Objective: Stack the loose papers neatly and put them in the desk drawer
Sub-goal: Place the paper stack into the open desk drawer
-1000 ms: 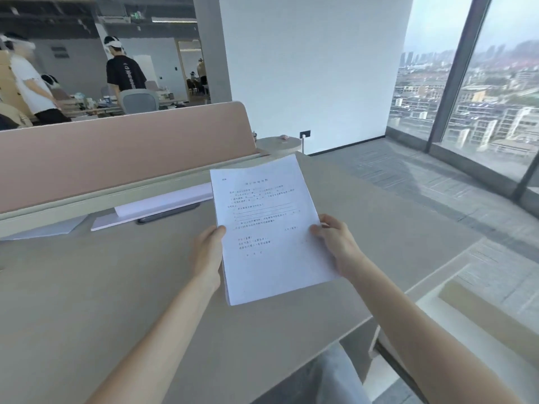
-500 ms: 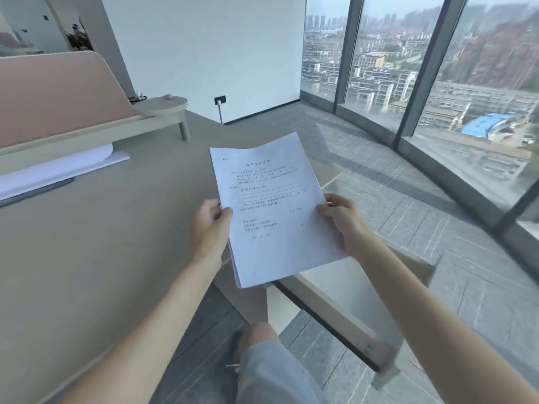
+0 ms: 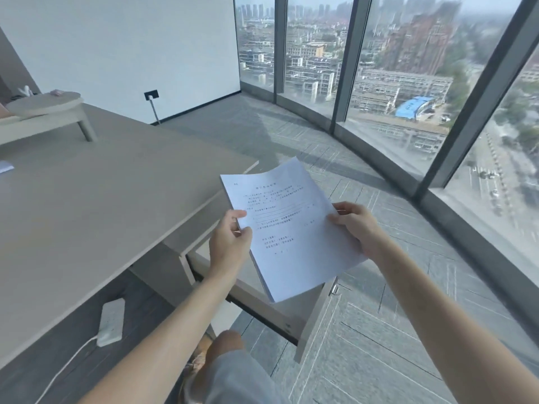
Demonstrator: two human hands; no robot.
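Note:
A squared-up stack of white printed papers [image 3: 291, 228] hangs in the air, tilted, beyond the desk's right edge. My left hand [image 3: 230, 246] pinches its left edge and my right hand [image 3: 355, 228] grips its right edge. Directly below the stack the beige desk drawer [image 3: 312, 316] stands pulled out from under the desk [image 3: 102, 205]; the papers and my hands cover most of its inside.
A white power strip [image 3: 110, 317] with a cable lies on the floor under the desk. A low raised shelf [image 3: 43, 107] sits at the desk's far left. My knee [image 3: 227, 345] is below the drawer. Floor-to-ceiling windows [image 3: 408, 97] curve along the right.
My view has swung right and down. The stack, held in both hands throughout, has moved off the desk top to a spot above the open drawer.

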